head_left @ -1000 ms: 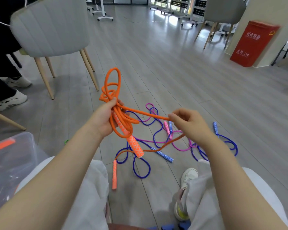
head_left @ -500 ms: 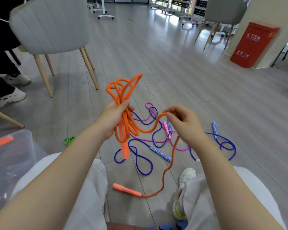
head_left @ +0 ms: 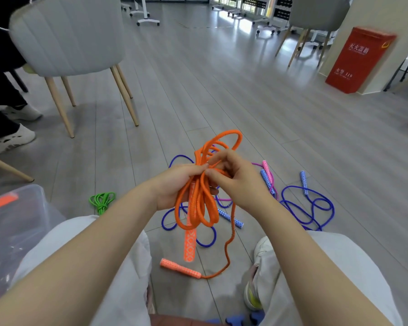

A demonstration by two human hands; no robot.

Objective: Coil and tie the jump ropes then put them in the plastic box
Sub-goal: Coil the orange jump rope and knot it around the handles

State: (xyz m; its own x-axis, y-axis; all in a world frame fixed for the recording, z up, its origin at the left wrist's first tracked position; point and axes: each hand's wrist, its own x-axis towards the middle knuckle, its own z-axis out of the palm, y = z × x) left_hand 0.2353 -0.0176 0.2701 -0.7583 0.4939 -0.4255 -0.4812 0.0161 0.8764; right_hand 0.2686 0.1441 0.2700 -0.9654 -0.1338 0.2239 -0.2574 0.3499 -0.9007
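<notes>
Left hand [head_left: 174,182] grips the orange jump rope [head_left: 204,196] coil; right hand [head_left: 236,182] pinches it. Bare floor [head_left: 222,90] at twelve o'clock.

One camera only, worn on the seated person's head, looking forward and down past the knees. It sits close over both forearms, with the floor [head_left: 222,90] spreading away toward twelve o'clock. A grey chair [head_left: 66,36] stands at ten o'clock, a red box [head_left: 358,60] at two o'clock.
</notes>
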